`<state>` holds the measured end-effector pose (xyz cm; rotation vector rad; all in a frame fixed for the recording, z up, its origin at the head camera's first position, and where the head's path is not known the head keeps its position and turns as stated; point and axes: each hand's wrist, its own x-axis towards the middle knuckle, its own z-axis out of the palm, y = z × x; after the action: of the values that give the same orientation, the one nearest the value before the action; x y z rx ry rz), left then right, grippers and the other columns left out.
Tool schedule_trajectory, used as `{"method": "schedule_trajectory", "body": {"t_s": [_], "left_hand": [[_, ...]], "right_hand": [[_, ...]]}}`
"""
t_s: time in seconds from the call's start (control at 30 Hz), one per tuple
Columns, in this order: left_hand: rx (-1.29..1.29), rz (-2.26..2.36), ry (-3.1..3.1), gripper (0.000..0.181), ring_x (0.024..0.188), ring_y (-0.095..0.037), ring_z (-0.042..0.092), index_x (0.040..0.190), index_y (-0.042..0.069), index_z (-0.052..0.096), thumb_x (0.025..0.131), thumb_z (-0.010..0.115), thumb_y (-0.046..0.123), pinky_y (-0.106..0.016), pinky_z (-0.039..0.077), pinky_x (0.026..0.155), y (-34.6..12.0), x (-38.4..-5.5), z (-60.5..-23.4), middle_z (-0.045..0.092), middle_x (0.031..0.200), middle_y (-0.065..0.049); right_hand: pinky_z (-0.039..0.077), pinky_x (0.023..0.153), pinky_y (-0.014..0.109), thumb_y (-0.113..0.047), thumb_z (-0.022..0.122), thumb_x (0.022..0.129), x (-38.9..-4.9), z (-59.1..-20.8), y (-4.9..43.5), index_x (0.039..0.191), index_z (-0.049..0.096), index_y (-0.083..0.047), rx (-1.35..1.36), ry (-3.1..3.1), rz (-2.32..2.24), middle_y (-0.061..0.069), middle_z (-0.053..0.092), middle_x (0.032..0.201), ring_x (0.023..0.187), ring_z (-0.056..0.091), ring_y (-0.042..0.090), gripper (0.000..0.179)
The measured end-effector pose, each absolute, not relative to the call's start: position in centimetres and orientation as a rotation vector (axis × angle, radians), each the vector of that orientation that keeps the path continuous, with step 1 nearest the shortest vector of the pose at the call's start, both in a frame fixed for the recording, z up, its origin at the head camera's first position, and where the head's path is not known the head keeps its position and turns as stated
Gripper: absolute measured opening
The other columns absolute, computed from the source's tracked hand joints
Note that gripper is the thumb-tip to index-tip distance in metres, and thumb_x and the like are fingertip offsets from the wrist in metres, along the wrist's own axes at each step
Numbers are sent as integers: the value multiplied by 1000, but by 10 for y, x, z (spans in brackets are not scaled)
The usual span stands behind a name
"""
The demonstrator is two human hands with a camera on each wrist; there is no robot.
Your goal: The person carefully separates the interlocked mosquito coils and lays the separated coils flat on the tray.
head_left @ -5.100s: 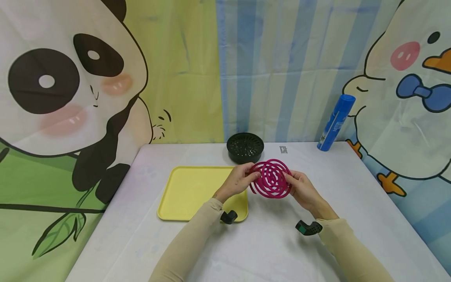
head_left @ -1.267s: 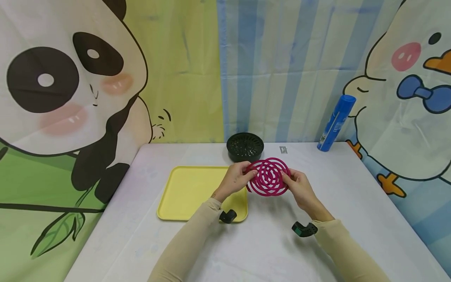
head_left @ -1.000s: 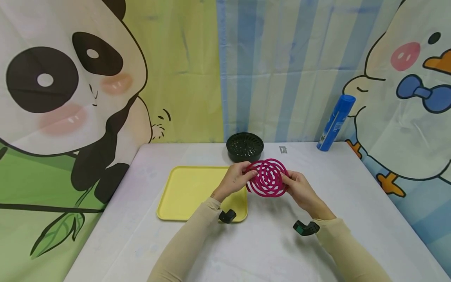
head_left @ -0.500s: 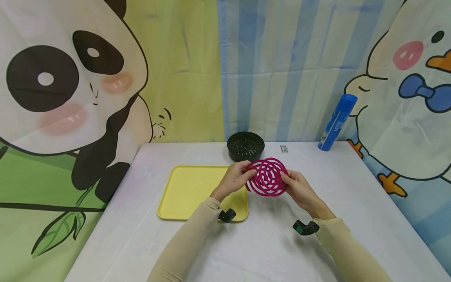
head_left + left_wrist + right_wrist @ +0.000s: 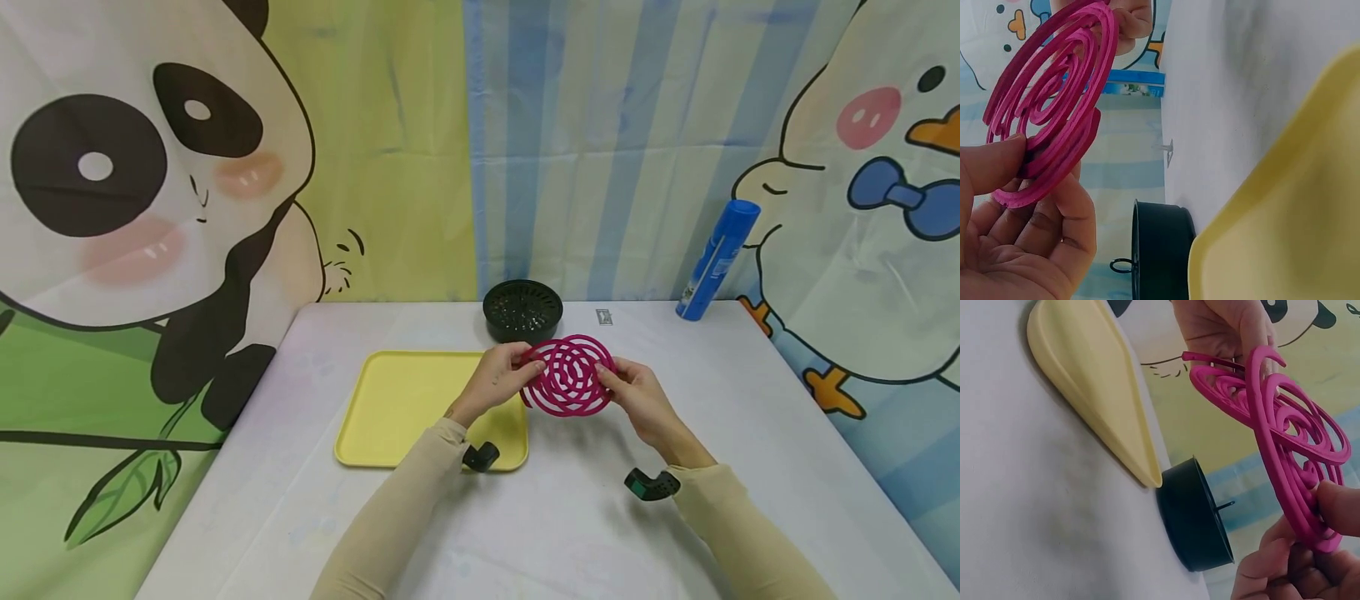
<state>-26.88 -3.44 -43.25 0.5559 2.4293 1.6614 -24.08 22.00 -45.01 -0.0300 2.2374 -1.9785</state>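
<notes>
A pair of pink mosquito coils [image 5: 572, 377], spirals wound into each other, is held up above the white table between both hands. My left hand [image 5: 498, 379] pinches the left rim, thumb on the near face and fingers behind. On the opposite rim, my right hand [image 5: 643, 404] pinches with thumb and fingers. The right wrist view shows the two coils [image 5: 1272, 425] crossing at an angle, spread apart on the left hand's side and close together at the right thumb. In the left wrist view the coils [image 5: 1054, 100] appear steeply tilted.
A yellow tray [image 5: 405, 408] lies on the table under the left forearm. Behind the hands stands a round black tin [image 5: 522, 312] with a slotted inside and a small wire loop. A small silver metal piece [image 5: 604, 317] and a blue cylindrical can [image 5: 717, 260] are farther right.
Compared with five seconds ago, the hands and coils are slightly farther left and higher. Over the last second, they have barely moved, and both grips stay on the rims.
</notes>
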Motion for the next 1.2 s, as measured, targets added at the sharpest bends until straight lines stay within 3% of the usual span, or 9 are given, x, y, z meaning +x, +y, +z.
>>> {"method": "schedule_trajectory", "body": {"t_s": [0.53,1.2], "left_hand": [[484,1685,2536,15,75,-12,63,100,7,71,99,66,22,-23,56,65,-30,-266,-431,74,91,-5],[594,1567,2477,12,80,-13,67,101,10,72,99,67,20,-26,60,73,-38,-269,-429,74,93,-3]], "right_hand": [[56,84,15,-33,67,98,-239,-449,211,128,60,3,135,2294,-2075,-8,69,97,88,64,6,47],[60,80,24,-36,69,97,-246,-444,227,122,65,0,-135,2542,-1777,9,71,102,87,68,16,44]]}}
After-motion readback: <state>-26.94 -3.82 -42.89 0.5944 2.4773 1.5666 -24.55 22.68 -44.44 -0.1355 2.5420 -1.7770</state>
